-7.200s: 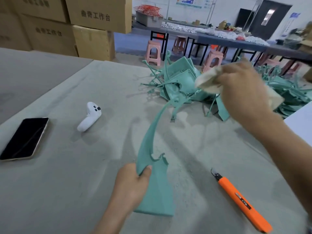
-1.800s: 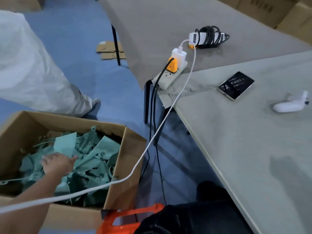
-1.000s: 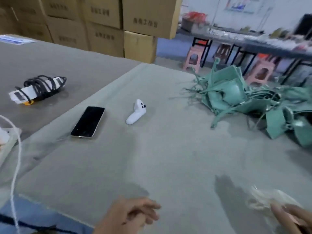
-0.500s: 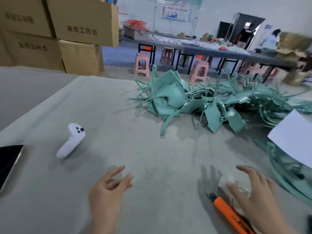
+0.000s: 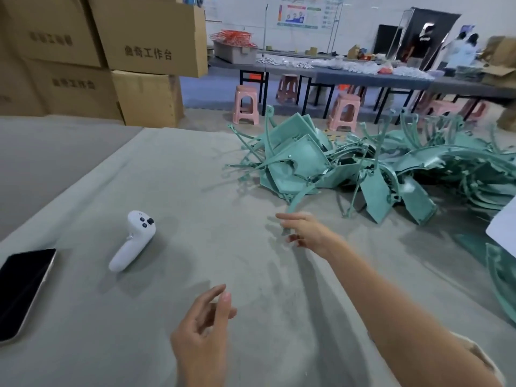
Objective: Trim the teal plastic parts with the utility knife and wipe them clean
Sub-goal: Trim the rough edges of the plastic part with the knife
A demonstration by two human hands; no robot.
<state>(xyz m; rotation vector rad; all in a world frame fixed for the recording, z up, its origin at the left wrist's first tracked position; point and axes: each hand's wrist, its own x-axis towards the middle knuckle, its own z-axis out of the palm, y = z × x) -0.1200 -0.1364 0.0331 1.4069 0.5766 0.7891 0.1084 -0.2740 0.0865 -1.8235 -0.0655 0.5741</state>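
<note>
A tangled pile of teal plastic parts [image 5: 349, 166] lies on the grey table [image 5: 167, 177] at the far right. One curved teal strip [image 5: 297, 201] sticks out of the pile toward me. My right hand [image 5: 305, 233] is stretched forward with thumb and fingers spread around the strip's near tip; it is blurred, and I cannot tell whether it touches the strip. Low in the middle, my left hand [image 5: 202, 337] hovers over the table with relaxed fingers, holding nothing. A beige cloth [image 5: 474, 350] peeks out beside my right forearm. The utility knife is out of sight.
A white controller [image 5: 134, 238] and a black phone [image 5: 22, 289] lie on the table at the left. Stacked cardboard boxes [image 5: 111, 57] stand behind. A white sheet [image 5: 502, 227] and more teal parts [image 5: 499, 280] sit at the right edge. Pink stools, long tables and people are far back.
My right hand has left the cloth and knife near the table's front and moved forward to the tip of the teal strip. My left hand stays low and empty.
</note>
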